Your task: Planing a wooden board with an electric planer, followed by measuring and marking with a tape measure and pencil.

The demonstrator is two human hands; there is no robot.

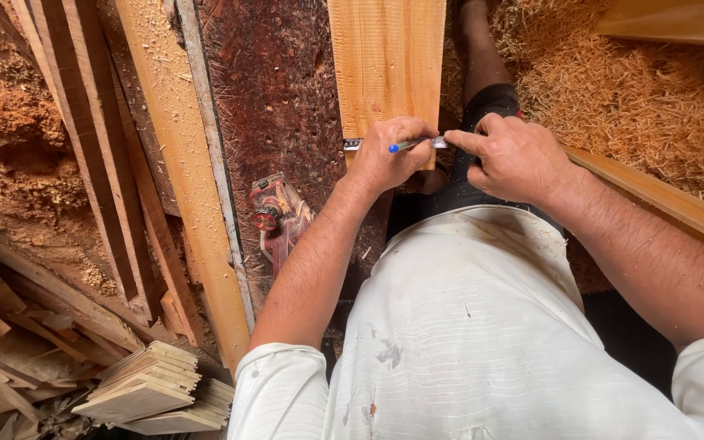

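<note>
Head view. Left hand (391, 153) closed around a blue pen (405, 147), tip at the near end of a pale plank (386, 65) lying on the dark bench (275, 98). Right hand (517, 156) pinches a metal ruler (352, 144) flat across the plank. Risk: the ruler may slide under pen pressure, skewing the mark; the red power tool (279, 216) sits just beside the left forearm.

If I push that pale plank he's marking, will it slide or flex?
The pale plank looks thick and flat, so probably stiff. It lies flat on the dark bench, under the left hand and right hand, so unlikely to tip. Sawdust there may let it slide.
</note>
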